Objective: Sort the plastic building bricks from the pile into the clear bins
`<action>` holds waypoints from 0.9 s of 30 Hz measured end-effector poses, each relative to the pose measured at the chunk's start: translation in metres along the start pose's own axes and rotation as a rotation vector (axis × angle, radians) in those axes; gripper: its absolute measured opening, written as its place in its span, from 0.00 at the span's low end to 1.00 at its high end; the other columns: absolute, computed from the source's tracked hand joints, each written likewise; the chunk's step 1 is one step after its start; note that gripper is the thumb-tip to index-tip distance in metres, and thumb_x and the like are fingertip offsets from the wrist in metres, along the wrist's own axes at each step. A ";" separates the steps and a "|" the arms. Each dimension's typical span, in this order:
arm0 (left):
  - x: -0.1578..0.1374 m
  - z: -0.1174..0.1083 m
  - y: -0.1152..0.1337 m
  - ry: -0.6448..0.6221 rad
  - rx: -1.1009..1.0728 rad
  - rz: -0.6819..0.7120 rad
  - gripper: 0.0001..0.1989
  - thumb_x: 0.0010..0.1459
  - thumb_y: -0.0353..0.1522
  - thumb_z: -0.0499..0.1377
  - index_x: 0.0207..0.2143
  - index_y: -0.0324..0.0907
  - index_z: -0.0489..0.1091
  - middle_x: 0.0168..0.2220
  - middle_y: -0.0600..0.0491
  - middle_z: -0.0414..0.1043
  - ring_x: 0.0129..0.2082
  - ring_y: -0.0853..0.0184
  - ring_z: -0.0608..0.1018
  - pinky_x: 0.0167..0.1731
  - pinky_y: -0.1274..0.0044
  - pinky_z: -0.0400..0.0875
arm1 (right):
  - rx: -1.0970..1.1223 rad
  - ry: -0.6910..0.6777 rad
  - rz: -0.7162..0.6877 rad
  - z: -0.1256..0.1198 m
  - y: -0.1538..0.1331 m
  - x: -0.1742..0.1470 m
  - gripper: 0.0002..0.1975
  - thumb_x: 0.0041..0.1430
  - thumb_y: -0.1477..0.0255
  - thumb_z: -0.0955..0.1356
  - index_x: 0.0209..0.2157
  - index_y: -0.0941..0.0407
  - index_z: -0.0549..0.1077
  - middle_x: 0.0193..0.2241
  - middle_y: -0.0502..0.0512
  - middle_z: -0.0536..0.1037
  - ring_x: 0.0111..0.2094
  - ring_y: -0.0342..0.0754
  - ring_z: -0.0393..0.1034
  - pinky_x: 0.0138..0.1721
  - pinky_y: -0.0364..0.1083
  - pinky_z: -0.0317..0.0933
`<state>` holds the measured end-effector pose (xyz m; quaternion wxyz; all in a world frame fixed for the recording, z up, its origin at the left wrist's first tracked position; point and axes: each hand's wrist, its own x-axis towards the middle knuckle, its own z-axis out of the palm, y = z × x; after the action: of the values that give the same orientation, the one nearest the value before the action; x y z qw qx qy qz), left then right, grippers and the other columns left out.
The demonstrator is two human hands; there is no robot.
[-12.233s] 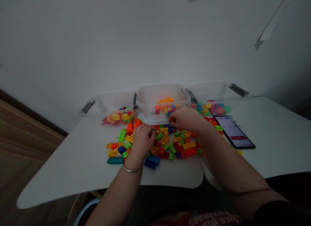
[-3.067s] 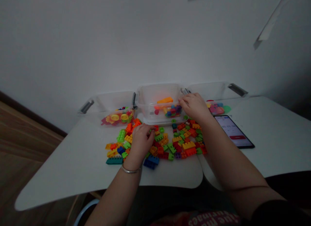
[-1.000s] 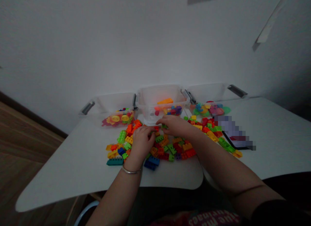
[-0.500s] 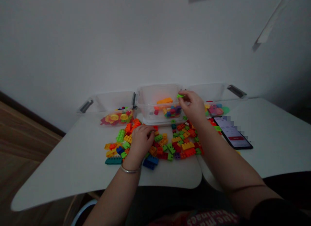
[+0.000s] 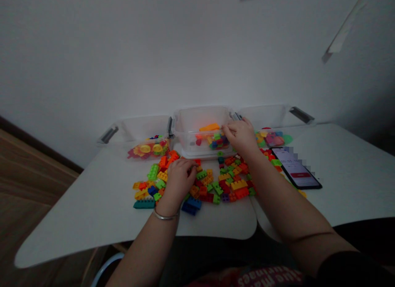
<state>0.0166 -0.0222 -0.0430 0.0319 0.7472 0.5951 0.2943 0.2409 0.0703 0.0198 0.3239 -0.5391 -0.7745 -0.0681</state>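
Observation:
My right hand (image 5: 242,135) is over the right front rim of the middle clear plastic bin (image 5: 202,133), its fingertips a little apart with no brick showing between them. Inside that bin lie a long orange piece (image 5: 210,127) and several small coloured bricks; a green brick (image 5: 217,136) shows on top of them. My left hand (image 5: 180,174) rests on the pile of toy building bricks (image 5: 239,184), fingers curled in. Whatever those fingers may hold is hidden. Near its wrist are blue bricks (image 5: 191,204) and a teal brick (image 5: 144,203).
A clear bin (image 5: 148,128) on the left holds yellow and red pieces. Another clear bin (image 5: 265,116) on the right contains mixed coloured pieces. A phone (image 5: 298,170) lies right of my right forearm on the white table (image 5: 348,172). A wall stands behind the bins.
My right hand has lowered slightly at the bin's rim, and the green brick it held is gone from its fingers; a green brick now shows inside the bin. My left hand stays put.

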 end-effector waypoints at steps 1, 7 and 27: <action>0.000 0.000 0.000 0.004 -0.002 0.001 0.11 0.59 0.31 0.55 0.37 0.45 0.77 0.40 0.51 0.80 0.45 0.59 0.76 0.51 0.63 0.67 | -0.022 -0.022 -0.009 -0.001 0.000 0.001 0.22 0.68 0.66 0.56 0.32 0.55 0.79 0.34 0.59 0.82 0.42 0.55 0.74 0.60 0.59 0.52; 0.000 0.000 0.000 -0.006 0.007 0.006 0.11 0.60 0.32 0.54 0.37 0.44 0.78 0.39 0.51 0.80 0.44 0.59 0.76 0.50 0.64 0.68 | -0.065 -0.074 -0.042 -0.004 -0.001 0.002 0.22 0.67 0.67 0.56 0.31 0.56 0.77 0.34 0.61 0.81 0.41 0.56 0.72 0.56 0.58 0.56; 0.000 -0.002 0.002 0.011 0.027 -0.042 0.15 0.57 0.32 0.55 0.45 0.45 0.76 0.37 0.49 0.78 0.42 0.57 0.75 0.47 0.64 0.68 | 0.145 -0.780 -0.429 -0.025 -0.044 -0.019 0.15 0.57 0.78 0.67 0.42 0.51 0.80 0.41 0.52 0.82 0.42 0.48 0.75 0.43 0.44 0.63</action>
<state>0.0176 -0.0235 -0.0401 0.0248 0.7334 0.6145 0.2896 0.2168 0.0253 0.0394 0.0233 -0.3278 -0.9356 0.1291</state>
